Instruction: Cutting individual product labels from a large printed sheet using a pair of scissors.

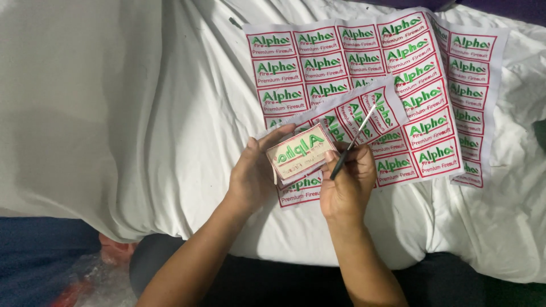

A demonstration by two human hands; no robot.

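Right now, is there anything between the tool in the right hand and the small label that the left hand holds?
Nothing visible. The left hand holds the small label free. The right hand grips the thin tool just beside it, its tip pointing away over the label sheets.

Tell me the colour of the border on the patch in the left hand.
Red, on the patch in the left hand; head view.

To my left the white sheet [114,113] lies bare — room to pass; the sheets of embroidered labels [432,85] crowd ahead and right.
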